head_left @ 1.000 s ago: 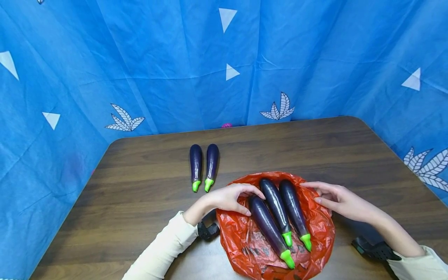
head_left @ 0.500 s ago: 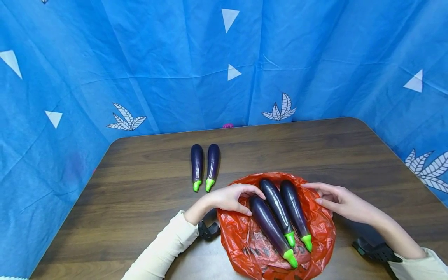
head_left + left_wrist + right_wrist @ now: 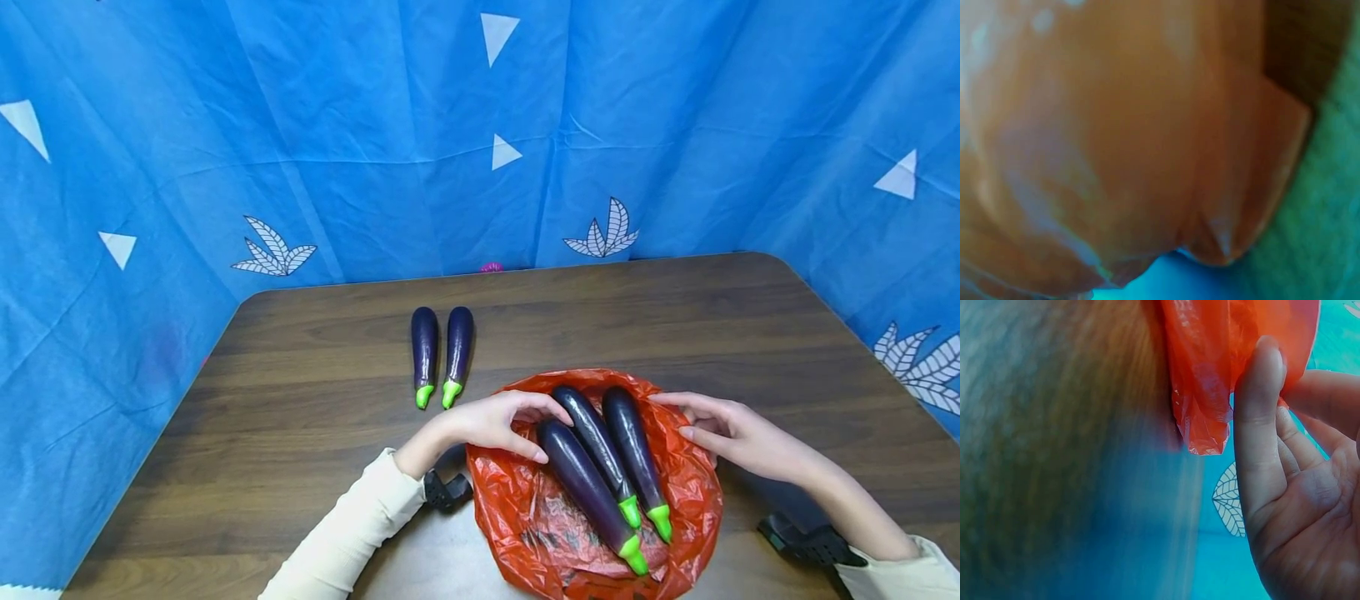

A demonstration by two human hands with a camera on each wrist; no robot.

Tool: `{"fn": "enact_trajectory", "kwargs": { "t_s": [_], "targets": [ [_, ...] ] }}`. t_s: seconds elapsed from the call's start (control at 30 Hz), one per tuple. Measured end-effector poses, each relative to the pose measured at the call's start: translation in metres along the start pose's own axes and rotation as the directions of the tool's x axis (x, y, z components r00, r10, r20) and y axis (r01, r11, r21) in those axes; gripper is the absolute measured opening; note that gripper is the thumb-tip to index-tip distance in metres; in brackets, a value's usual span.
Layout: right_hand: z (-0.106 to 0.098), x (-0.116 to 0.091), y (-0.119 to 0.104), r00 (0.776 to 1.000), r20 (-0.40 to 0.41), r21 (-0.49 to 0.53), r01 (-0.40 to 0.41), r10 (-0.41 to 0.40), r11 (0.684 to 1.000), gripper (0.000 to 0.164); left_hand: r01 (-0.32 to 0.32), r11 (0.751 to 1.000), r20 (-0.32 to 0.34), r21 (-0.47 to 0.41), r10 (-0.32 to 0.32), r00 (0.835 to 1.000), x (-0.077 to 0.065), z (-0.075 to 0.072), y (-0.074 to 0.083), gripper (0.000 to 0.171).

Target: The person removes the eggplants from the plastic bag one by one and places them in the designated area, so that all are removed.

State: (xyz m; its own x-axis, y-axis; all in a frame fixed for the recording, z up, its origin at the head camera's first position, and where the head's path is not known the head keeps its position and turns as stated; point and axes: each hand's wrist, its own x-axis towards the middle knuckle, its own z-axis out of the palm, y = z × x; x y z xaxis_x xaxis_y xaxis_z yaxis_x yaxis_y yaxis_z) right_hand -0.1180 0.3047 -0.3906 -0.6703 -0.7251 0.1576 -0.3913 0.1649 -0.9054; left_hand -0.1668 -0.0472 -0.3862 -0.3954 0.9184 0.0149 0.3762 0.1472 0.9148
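Left hand point(image 3: 498, 423), thumb and forefinger apart: beside leftmost elongated purple eggplant point(image 3: 588, 490), in red plastic bag point(image 3: 504, 508), away from wood-grain tabletop point(image 3: 300, 417)'s far edge. Right hand point(image 3: 731, 432): pinching bag's rim.

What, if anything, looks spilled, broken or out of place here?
Nothing looks spilled or broken. The only mild oddity is that three eggplants lie slanted in the crumpled red bag, while two more eggplants lie outside it on the table, beyond its left side.
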Motion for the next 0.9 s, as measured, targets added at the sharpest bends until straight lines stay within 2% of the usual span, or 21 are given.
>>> {"fn": "enact_trajectory", "kwargs": {
  "t_s": [0.57, 0.7, 0.9],
  "targets": [
    [-0.0028, 0.0028, -0.0032, 1.0, -0.007, -0.014, -0.013, 0.013, 1.0, 0.045, 0.014, 0.997, -0.026, -0.074, -0.016, 1.0, 0.0011, -0.0044, 0.0048, 0.042],
    [-0.0037, 0.0028, -0.0037, 1.0, -0.007, -0.007, -0.021, 0.02, 1.0, 0.045, 0.033, 0.986, -0.05, -0.161, -0.042, 0.998, 0.0018, -0.0042, 0.0062, 0.043],
    [-0.0004, 0.0007, -0.0025, 1.0, 0.011, 0.028, -0.018, 0.018, 0.999, 0.046, 0.076, 0.943, -0.073, -0.323, -0.105, 0.992, -0.0009, -0.0021, 0.0086, 0.043]
  ]
}}
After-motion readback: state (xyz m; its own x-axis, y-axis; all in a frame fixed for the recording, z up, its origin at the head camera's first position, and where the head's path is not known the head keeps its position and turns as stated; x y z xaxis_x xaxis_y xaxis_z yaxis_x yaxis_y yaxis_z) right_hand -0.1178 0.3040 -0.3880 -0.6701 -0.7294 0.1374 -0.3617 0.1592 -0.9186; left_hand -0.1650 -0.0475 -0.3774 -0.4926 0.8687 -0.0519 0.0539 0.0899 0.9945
